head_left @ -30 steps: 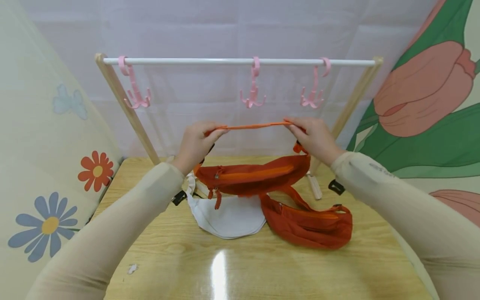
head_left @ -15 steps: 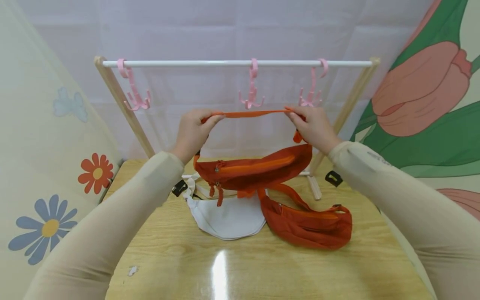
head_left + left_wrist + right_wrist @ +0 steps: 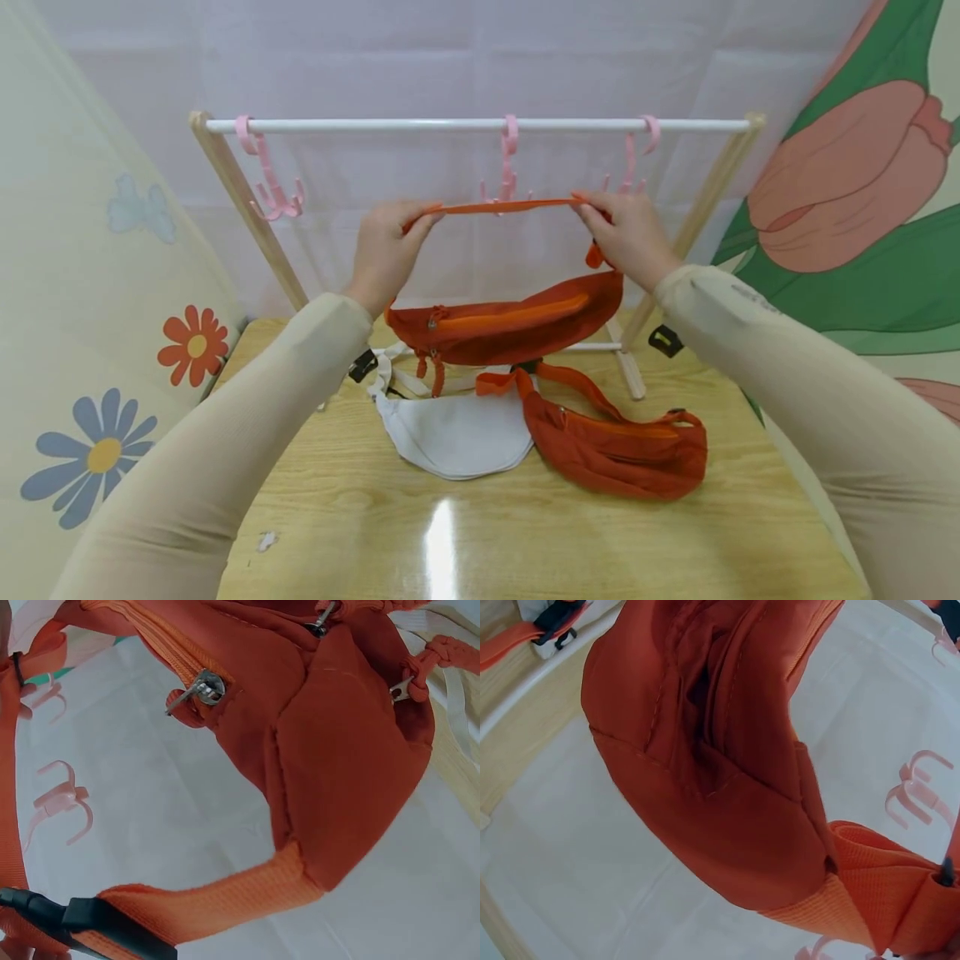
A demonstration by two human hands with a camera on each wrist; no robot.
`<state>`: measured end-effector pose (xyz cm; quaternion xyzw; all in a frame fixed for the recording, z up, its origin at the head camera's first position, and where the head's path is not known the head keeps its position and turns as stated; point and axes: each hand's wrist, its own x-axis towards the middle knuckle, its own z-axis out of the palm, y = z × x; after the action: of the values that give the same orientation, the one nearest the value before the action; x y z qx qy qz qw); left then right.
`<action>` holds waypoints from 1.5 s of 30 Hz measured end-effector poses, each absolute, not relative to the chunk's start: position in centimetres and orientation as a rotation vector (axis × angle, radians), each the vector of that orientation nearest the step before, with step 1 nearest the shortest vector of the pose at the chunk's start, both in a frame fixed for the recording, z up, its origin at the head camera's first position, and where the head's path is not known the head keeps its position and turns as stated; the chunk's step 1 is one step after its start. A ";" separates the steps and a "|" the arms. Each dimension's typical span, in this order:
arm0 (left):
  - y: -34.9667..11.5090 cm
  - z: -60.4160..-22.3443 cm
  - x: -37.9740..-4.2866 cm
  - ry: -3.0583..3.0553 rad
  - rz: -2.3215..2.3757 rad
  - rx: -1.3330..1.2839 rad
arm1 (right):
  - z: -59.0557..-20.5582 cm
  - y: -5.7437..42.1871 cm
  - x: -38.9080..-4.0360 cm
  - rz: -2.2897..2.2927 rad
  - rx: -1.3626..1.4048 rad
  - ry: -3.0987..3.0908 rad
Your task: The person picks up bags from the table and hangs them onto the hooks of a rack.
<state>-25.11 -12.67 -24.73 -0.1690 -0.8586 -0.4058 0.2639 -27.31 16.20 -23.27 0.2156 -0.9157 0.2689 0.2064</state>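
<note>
An orange-red waist bag hangs by its strap, which both hands stretch level in front of the rack. My left hand pinches the strap's left end between thumb and fingers; my right hand pinches its right end. In the head view the strap overlaps the lower prongs of the middle pink hook. The left wrist view shows a black buckle and a metal zipper pull. In the right wrist view the bag's other end hangs from bunched strap webbing.
A white rail on wooden posts carries a left pink hook and a right pink hook. On the wooden table lie a white waist bag and a second orange-red waist bag, side by side.
Both hands have risen with the strap, from below the pink hooks up to the height of the middle hook's prongs. The hanging bag has lifted too, uncovering more of the bags lying below.
</note>
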 end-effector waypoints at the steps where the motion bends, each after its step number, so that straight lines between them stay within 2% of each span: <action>1: -12.7 -24.7 -25.1 -2.324 -1.091 -0.451 | -23.2 16.1 -27.3 0.745 0.592 -2.558; 45: -12.8 -23.9 -26.4 -2.441 -1.037 -0.281 | -22.0 13.8 -29.9 0.655 0.437 -2.610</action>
<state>-26.41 -12.85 -23.87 -0.1025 -0.8896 -0.3781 0.2350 -29.92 13.77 -22.04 0.1567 -0.9368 0.2351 0.2062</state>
